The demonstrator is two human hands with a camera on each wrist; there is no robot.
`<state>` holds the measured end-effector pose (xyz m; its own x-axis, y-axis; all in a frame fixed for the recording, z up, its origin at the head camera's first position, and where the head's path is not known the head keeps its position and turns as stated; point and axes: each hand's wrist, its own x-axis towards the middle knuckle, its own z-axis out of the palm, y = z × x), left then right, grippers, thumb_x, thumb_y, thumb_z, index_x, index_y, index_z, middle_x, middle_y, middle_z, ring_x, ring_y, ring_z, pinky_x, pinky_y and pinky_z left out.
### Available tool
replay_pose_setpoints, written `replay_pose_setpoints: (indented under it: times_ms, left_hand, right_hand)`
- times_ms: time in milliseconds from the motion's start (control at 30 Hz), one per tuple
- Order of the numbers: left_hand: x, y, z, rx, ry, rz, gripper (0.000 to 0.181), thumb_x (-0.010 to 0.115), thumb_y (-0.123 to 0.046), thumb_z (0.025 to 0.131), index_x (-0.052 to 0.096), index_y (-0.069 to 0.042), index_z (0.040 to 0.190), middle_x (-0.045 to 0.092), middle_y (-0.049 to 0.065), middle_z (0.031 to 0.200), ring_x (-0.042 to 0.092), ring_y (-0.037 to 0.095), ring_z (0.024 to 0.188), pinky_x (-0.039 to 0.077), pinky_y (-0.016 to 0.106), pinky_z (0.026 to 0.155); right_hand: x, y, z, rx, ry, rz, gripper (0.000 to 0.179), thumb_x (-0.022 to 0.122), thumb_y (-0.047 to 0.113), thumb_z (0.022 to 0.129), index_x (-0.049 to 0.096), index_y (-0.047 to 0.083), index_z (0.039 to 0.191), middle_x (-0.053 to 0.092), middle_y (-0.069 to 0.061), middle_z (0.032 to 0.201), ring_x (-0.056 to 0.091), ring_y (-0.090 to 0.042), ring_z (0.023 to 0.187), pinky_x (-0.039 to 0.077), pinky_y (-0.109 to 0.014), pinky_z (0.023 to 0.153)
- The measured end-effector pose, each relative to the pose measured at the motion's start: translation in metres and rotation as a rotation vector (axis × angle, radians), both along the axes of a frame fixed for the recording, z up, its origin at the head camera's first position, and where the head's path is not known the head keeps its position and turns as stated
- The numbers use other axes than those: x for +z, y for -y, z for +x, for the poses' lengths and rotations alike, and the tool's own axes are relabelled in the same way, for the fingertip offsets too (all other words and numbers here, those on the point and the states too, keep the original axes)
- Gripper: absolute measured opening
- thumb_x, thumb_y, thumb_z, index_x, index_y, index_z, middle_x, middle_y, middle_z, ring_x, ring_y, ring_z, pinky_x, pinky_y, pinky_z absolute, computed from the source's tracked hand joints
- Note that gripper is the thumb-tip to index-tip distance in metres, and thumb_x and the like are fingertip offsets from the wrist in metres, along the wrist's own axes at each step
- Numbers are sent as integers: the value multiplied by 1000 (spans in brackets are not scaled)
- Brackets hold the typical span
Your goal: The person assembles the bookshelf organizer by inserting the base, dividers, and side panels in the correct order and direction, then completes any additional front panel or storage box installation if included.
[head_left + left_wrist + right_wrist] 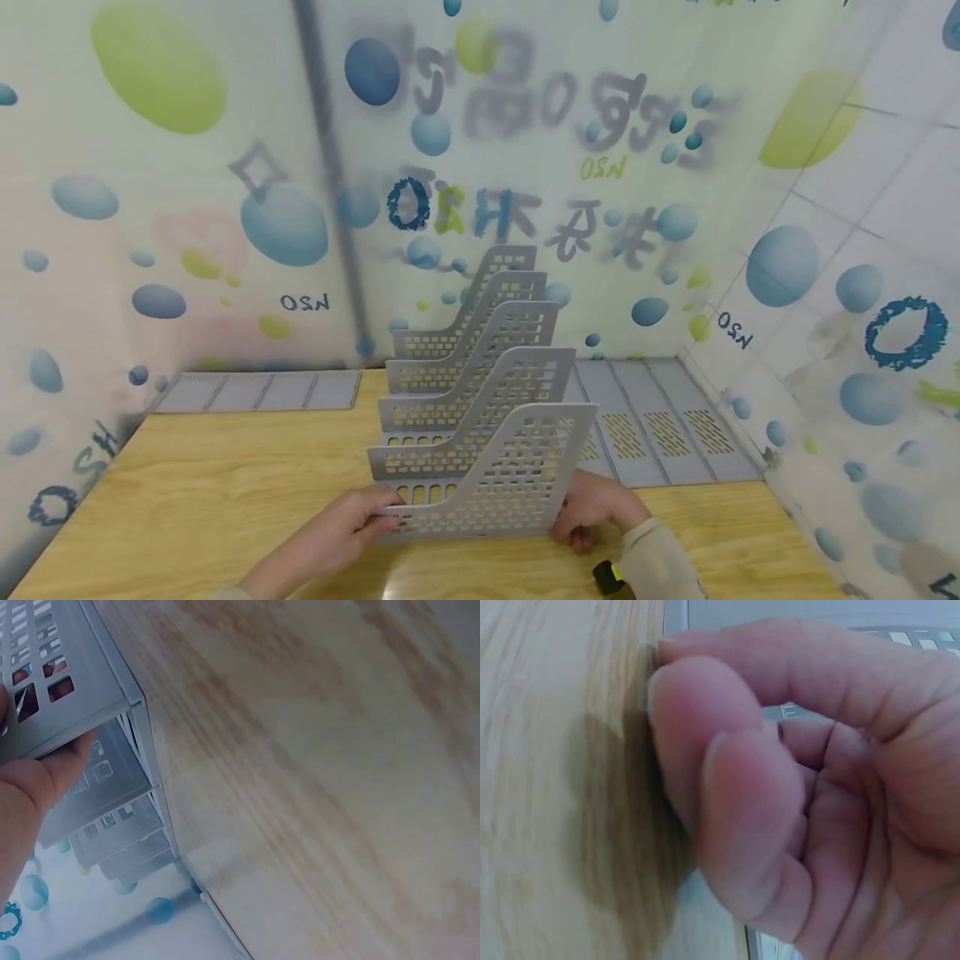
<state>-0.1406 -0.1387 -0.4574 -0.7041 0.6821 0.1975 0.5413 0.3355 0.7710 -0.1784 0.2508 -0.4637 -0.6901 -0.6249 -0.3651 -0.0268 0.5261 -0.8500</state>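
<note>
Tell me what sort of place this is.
Probably a screened-off work booth: patterned sheeting hangs behind and beside a wooden table bearing a grey file rack and flat grey panels.

Looks bright in the head view (faint glare on the near tabletop (240,467)), bluish at left wrist, softly blurred and shadowed around the right hand (847,795).

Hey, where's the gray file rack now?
In the head view, near the center, the gray file rack stands on the wooden table, between the left hand at its low end and the right hand at its tall end.
</note>
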Motion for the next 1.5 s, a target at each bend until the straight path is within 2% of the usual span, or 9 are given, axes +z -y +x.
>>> replay_pose_setpoints:
  times_ms: [100,233,367,500,600,833,1167,1300,1500]
  left_hand:
    - [1,2,0,6,25,-18,10,62,-15,103,69,-10,108,66,-2,95,54,-2,80,53,24,65]
    - [7,13,0,-1,73,-15,22,62,-18,105,66,-6,123,70,6,114,63,6,103,57,29,80]
    - [19,28,-7,131,58,16,21,61,-15,105,64,0,120,69,10,110,64,8,99,57,29,78]
    - [28,34,-20,335,30,-33,21,67,-13,102,62,1,116,66,7,106,65,12,92,57,27,74]
    - [29,31,-30,389,32,-112,27,71,-10,98,61,3,119,64,11,110,65,16,91,57,28,74]
    - [20,20,-51,331,-3,-235,26,77,-11,93,68,2,114,64,7,102,62,14,84,54,28,69]
    - [7,12,-63,390,60,-317,18,81,-3,84,78,0,102,65,5,93,63,16,83,57,38,73]
    - [14,19,-63,349,143,-287,16,77,-4,88,75,1,103,71,7,97,66,19,87,57,39,73]
    - [33,35,-51,274,337,-64,12,70,-4,95,63,5,95,67,9,95,70,23,86,60,40,72]
  right_hand:
    - [0,0,-1,12,7,-8,14,70,-10,75,67,3,79,63,-6,57,60,-11,44,48,-21,41]
    - [10,-9,-1,22,-18,-29,13,71,-1,84,71,3,97,68,-8,66,64,-13,52,54,-26,48]
    - [38,-24,-1,-49,-235,-109,20,63,6,99,68,-4,116,71,-13,78,67,-19,61,59,-35,57]
    - [78,-26,-3,-221,-532,-218,24,57,-4,100,59,-9,123,67,-22,102,66,-17,64,57,-35,56]
    - [106,-17,-6,-337,-655,-227,25,60,-2,100,56,-3,125,59,-22,119,62,-12,64,49,-31,51]
    - [135,0,-13,-347,-651,-204,26,65,9,102,57,3,126,69,-14,96,69,-15,73,59,-33,75]
    - [144,13,-16,-345,-750,-278,8,67,5,100,66,2,107,65,-8,66,62,-19,57,53,-33,54]
    - [141,10,-13,-365,-745,-326,5,67,6,101,66,2,102,67,-10,69,64,-16,59,54,-32,55]
    - [131,-4,-5,-436,-712,-422,7,63,3,102,66,-3,104,70,-9,78,63,-13,61,54,-29,54]
